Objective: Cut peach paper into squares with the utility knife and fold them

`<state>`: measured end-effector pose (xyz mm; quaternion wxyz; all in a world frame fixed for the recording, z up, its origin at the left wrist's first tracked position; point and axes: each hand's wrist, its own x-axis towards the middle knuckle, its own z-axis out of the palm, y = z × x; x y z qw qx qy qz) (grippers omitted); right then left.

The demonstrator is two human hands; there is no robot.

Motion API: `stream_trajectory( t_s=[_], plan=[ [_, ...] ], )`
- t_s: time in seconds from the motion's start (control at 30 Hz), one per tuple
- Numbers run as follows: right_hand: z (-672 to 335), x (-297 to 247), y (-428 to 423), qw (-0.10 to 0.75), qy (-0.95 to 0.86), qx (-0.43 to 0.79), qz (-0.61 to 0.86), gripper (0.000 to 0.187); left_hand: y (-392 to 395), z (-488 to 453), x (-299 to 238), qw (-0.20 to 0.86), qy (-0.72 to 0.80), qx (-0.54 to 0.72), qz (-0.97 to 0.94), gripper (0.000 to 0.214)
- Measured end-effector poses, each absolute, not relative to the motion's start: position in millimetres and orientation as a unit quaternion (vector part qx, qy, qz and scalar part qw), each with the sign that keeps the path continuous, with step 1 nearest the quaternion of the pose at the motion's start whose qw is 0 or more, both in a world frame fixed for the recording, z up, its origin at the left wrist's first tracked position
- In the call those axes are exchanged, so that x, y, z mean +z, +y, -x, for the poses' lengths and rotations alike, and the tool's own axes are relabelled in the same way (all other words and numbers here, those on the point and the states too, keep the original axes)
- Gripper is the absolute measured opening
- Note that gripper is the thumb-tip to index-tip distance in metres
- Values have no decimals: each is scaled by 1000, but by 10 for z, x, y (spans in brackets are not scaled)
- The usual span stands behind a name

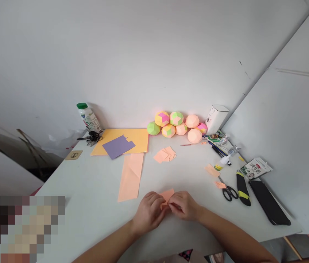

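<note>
Tabletop [88, 204], green-capped bottle [91, 118], contents unclear, left fingers [156, 201] and right fingers [175, 199] pinching peach paper [168, 193]

Left hand [149, 211], right hand [185, 205] pinch 1 peach paper [168, 193]; scissors [229, 189] apart

the white packet [256, 168] reads "纯牛奶", while lettering on the green-capped bottle [91, 119] is too small.

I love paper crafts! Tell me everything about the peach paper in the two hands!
The peach paper is plain, small, and looks thin and matte. It's in the grip of the left hand and the right hand, over the white table. A straight-edged corner sticks out on the far side, and a bit more shows between the hands. They hide the rest, so I can't tell its whole shape.
</note>
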<state>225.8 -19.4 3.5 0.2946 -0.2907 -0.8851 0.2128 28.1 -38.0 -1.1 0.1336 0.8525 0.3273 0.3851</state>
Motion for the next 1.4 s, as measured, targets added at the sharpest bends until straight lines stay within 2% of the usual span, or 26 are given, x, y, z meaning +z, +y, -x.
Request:
stream_trajectory(
  t_s=[0.33,0.57,0.97,1.4],
  plan=[
    [-2226,45,-212,281,-898,206,269,11,-405,-289,-46,198,300,365,-859,10],
    [-2245,9,-198,305,-894,193,264,9,-426,-303,-33,194,306,358,-861,8],
    [-2437,217,-69,254,-840,360,317,5,-408,-272,-33,211,346,359,-841,7],
    [-2515,280,-50,216,-840,411,282,7,-435,-260,-7,219,325,367,-844,10]
  ],
)
